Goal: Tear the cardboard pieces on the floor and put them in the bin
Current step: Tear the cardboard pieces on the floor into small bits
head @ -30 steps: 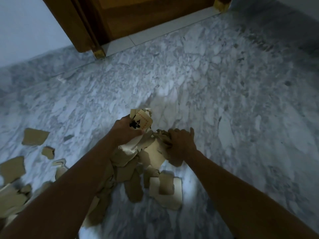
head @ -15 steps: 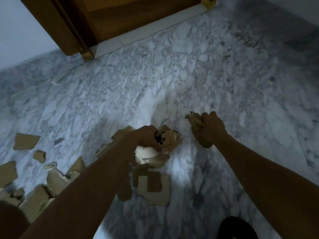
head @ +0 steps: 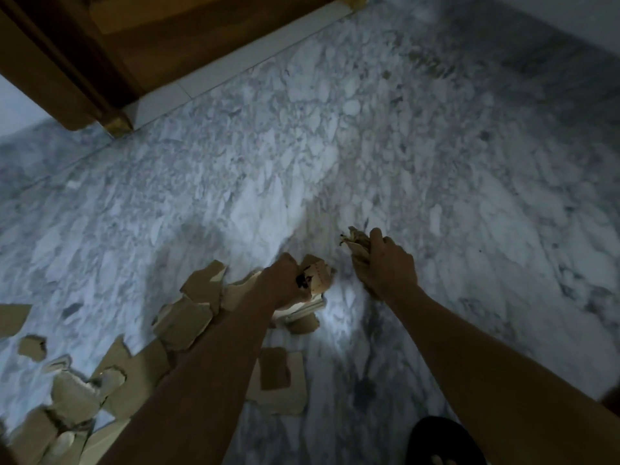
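My left hand (head: 283,283) grips a bunch of torn cardboard (head: 315,280) with a black print and red dotted lines on its face. My right hand (head: 385,263) grips a smaller crumpled wad of cardboard (head: 355,241), held apart to the right of the left bunch. Both hands hover low above the marble floor (head: 436,196). Several torn brown cardboard pieces (head: 188,317) lie scattered on the floor under and left of my left forearm; a larger flat piece (head: 278,380) lies between my arms. No bin is in view.
A wooden door and frame (head: 100,45) stand at the top left behind a white threshold strip (head: 235,65). A dark rounded shape (head: 443,441), perhaps a foot in a sandal, shows at the bottom edge. A wall (head: 587,15) runs along the top right.
My hands, together on one bundle a second ago, have pulled apart; the right hand came away rightward with a wad. The view has tilted down, bringing more floor pieces into sight.
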Demonstrator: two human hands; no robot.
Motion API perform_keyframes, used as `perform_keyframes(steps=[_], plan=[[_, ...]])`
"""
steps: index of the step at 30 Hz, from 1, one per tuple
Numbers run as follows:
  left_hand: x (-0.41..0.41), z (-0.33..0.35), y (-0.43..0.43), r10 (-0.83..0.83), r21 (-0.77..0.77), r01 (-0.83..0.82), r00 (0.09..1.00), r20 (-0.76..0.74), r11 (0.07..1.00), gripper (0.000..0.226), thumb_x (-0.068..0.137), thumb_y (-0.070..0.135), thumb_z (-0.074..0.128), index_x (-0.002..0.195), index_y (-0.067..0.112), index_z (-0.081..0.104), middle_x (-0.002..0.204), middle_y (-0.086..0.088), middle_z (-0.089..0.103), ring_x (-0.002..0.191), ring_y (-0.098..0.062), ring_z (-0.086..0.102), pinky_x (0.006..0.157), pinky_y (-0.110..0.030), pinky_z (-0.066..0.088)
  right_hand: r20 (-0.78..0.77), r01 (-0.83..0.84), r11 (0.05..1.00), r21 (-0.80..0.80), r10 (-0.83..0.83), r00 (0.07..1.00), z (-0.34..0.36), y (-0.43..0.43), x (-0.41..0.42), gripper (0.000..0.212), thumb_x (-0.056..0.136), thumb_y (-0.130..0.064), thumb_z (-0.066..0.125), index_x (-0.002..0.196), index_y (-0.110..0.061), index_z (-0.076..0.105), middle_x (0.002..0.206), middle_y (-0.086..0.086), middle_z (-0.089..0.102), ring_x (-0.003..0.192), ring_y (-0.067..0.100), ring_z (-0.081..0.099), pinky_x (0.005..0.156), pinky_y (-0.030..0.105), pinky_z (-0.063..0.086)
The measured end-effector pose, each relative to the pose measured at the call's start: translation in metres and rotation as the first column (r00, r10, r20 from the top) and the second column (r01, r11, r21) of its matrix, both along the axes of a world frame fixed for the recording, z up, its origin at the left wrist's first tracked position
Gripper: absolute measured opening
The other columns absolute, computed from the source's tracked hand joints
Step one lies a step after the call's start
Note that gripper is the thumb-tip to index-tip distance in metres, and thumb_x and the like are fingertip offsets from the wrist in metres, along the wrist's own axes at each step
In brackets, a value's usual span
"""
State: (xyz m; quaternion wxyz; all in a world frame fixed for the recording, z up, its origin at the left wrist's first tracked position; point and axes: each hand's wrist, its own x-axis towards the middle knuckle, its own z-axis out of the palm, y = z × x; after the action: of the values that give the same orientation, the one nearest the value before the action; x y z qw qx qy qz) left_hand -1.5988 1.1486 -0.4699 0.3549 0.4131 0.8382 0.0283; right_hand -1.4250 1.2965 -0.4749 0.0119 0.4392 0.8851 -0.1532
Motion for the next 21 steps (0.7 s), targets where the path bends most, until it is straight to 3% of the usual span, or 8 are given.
perform_keyframes(steps=[2, 4, 7, 10, 13, 17, 19, 21], plan=[[0.002, -0.005, -0.002, -0.017, 0.0, 0.017, 1.0, 0.006, 1.0, 0.068, 0.069, 0.046, 0.074, 0.118, 0.005, 0.053, 0.108, -0.005, 0.058, 0.096, -0.024, 0.064, 0.075, -0.034, 0.054, 0.059, 0.062, 0.994, 0.087, -0.067, 0.996, -0.001, -0.009, 0.007, 0.052, 0.091, -0.061, 0.052, 0.116, -0.015, 0.046, 0.095, 0.006, 0.065, 0.079, 0.031, 0.066, 0.079, 0.044, 0.048], [0.006, -0.004, -0.001, -0.024, 0.031, 0.023, 0.999, 0.037, 0.999, 0.046, 0.073, 0.04, 0.073, 0.103, 0.006, 0.061, 0.091, -0.002, 0.062, 0.083, -0.02, 0.065, 0.063, -0.03, 0.05, 0.105, 0.14, 0.988, 0.065, -0.147, 0.984, -0.001, -0.012, 0.014, 0.053, 0.092, -0.062, 0.05, 0.119, -0.016, 0.046, 0.095, 0.004, 0.066, 0.08, 0.03, 0.067, 0.082, 0.045, 0.047], [0.008, 0.007, 0.004, 0.092, 0.115, -0.106, 0.989, 0.118, 0.988, 0.029, 0.077, 0.032, 0.076, 0.087, 0.014, 0.057, 0.081, 0.001, 0.061, 0.076, -0.016, 0.06, 0.058, -0.026, 0.043, -0.067, 0.317, 0.878, -0.358, -0.363, 0.929, 0.015, 0.0, 0.021, 0.047, 0.087, -0.051, 0.067, 0.113, -0.017, 0.048, 0.098, 0.003, 0.064, 0.085, 0.023, 0.066, 0.074, 0.035, 0.053], [-0.006, 0.024, 0.019, 0.182, 0.224, -0.221, 0.967, 0.181, 0.949, 0.046, 0.069, 0.051, 0.074, 0.098, 0.015, 0.064, 0.091, 0.001, 0.064, 0.082, -0.017, 0.064, 0.07, -0.034, 0.053, -0.331, 0.194, 0.683, -0.705, -0.558, 0.761, 0.052, 0.008, 0.021, 0.028, 0.08, -0.029, 0.083, 0.097, -0.018, 0.065, 0.088, -0.004, 0.069, 0.075, 0.004, 0.069, 0.062, 0.017, 0.052], [-0.009, 0.049, 0.047, 0.185, 0.303, -0.285, 0.929, 0.319, 0.909, 0.045, 0.075, 0.043, 0.076, 0.106, 0.011, 0.067, 0.098, -0.002, 0.066, 0.086, -0.017, 0.065, 0.073, -0.033, 0.054, -0.373, 0.145, 0.56, -0.816, -0.701, 0.608, 0.087, 0.007, 0.025, 0.037, 0.069, -0.029, 0.091, 0.099, -0.016, 0.073, 0.092, 0.0, 0.076, 0.081, 0.012, 0.074, 0.063, 0.024, 0.059], [0.03, 0.104, 0.099, 0.079, 0.359, -0.367, 0.786, 0.614, 0.858, 0.05, 0.074, 0.043, 0.073, 0.113, 0.013, 0.067, 0.102, -0.005, 0.072, 0.092, -0.021, 0.069, 0.085, -0.045, 0.058, -0.426, 0.115, 0.505, -0.856, -0.813, 0.398, 0.134, 0.008, 0.048, 0.05, 0.068, -0.031, 0.09, 0.109, -0.008, 0.072, 0.102, 0.007, 0.077, 0.089, 0.02, 0.075, 0.075, 0.036, 0.062], [0.062, 0.136, 0.124, 0.0, 0.365, -0.373, 0.7, 0.715, 0.853, 0.031, 0.088, 0.027, 0.068, 0.114, 0.009, 0.066, 0.098, -0.005, 0.072, 0.089, -0.022, 0.069, 0.075, -0.037, 0.057, -0.461, 0.08, 0.5, -0.862, -0.841, 0.285, 0.163, 0.01, 0.076, 0.054, 0.072, -0.03, 0.087, 0.116, -0.006, 0.068, 0.109, 0.012, 0.075, 0.095, 0.026, 0.074, 0.076, 0.039, 0.062], [0.105, 0.166, 0.14, -0.115, 0.392, -0.295, 0.654, 0.748, 0.871, 0.017, 0.095, 0.018, 0.058, 0.102, 0.006, 0.068, 0.084, -0.003, 0.07, 0.076, -0.02, 0.066, 0.06, -0.027, 0.051, -0.478, 0.111, 0.514, -0.851, -0.844, 0.241, 0.188, 0.004, 0.119, 0.054, 0.077, -0.033, 0.084, 0.12, -0.006, 0.067, 0.111, 0.014, 0.074, 0.095, 0.029, 0.074, 0.071, 0.038, 0.061]])
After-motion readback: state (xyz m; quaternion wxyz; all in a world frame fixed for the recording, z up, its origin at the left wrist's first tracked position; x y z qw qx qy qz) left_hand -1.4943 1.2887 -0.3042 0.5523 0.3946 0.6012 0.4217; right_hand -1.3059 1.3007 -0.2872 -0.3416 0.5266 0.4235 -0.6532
